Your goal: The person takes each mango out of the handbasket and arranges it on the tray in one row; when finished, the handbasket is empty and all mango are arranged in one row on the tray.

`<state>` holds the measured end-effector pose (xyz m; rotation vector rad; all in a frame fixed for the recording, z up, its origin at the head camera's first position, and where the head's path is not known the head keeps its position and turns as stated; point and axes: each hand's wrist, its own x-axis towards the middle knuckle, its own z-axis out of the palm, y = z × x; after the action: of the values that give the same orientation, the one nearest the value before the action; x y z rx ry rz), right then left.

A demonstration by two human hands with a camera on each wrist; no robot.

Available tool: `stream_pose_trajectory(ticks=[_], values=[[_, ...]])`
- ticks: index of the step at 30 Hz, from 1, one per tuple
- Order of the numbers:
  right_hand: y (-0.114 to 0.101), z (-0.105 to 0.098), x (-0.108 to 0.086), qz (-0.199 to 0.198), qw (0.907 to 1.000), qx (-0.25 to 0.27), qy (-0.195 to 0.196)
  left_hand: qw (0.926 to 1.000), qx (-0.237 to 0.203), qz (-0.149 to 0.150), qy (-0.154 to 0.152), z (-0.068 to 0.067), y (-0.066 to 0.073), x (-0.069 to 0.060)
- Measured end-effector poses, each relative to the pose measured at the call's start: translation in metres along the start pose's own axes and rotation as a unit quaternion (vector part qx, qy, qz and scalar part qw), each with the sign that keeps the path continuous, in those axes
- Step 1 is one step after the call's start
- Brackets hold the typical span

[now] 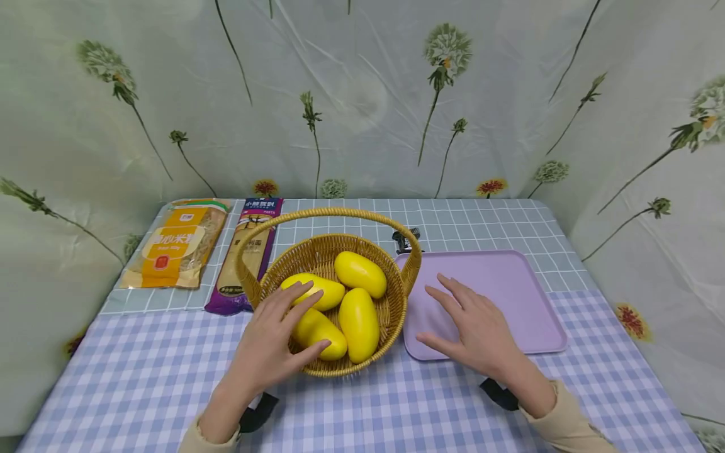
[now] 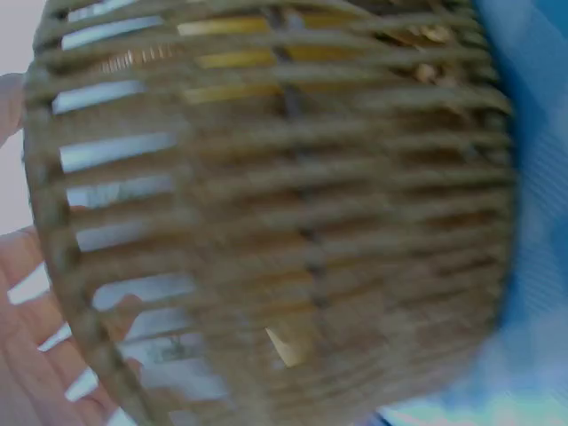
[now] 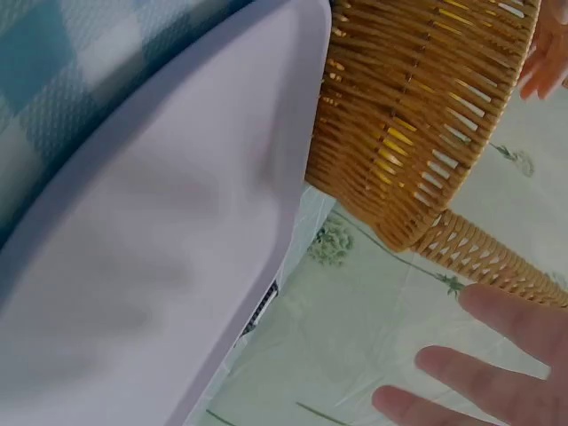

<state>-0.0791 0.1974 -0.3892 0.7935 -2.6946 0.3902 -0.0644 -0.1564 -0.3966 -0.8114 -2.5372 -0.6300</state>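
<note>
A wicker basket (image 1: 351, 372) with a tall arched handle stands upright in the middle of the table, holding several yellow mangoes (image 1: 359, 325). Over its left front rim hovers my left hand (image 1: 277, 340), fingers spread above the mangoes and gripping nothing. In the left wrist view, the blurred basket wall (image 2: 293, 195) fills most of the picture, with some fingers beyond it. My right hand (image 1: 476, 330) hangs above the lilac tray (image 1: 527, 308), fingers apart and holding nothing. The right wrist view has the tray's surface (image 3: 177, 204) beside the basket (image 3: 408, 106).
A yellow-and-orange food bag (image 1: 175, 245) lies at the back left. Next to it, a purple pasta pack (image 1: 246, 258) reaches behind the basket. A small black object (image 1: 406, 241) sits behind the tray's far left corner. Flowered cloth (image 1: 362, 145) encloses the table's back and sides.
</note>
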Motion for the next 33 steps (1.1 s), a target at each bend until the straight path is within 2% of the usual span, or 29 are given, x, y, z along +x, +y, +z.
stream_pose_trajectory(ticks=[2, 6, 10, 15, 20, 27, 33], values=[[-0.001, 0.002, 0.001, -0.015, 0.9990, 0.021, 0.036, 0.9992, -0.017, -0.002, 0.035, -0.001, -0.003, -0.006], [-0.005, 0.005, 0.004, -0.040, 0.9931, 0.066, 0.088, 0.9924, -0.041, 0.018, 0.114, -0.001, -0.009, -0.016], [-0.011, 0.008, 0.008, -0.064, 0.9833, 0.109, 0.130, 0.9837, -0.057, 0.040, 0.166, 0.001, -0.016, -0.023], [-0.020, 0.012, 0.015, -0.105, 0.9670, 0.144, 0.182, 0.9800, -0.066, 0.034, 0.185, 0.002, -0.026, -0.033], [-0.027, 0.016, 0.023, -0.130, 0.9542, 0.172, 0.207, 0.9756, -0.070, 0.041, 0.204, 0.005, -0.033, -0.038], [-0.037, 0.022, 0.034, -0.143, 0.9489, 0.190, 0.208, 0.9695, -0.103, 0.040, 0.219, 0.008, -0.037, -0.042], [-0.045, 0.026, 0.042, -0.149, 0.9482, 0.213, 0.182, 0.9605, -0.150, 0.048, 0.229, 0.001, -0.025, -0.033]])
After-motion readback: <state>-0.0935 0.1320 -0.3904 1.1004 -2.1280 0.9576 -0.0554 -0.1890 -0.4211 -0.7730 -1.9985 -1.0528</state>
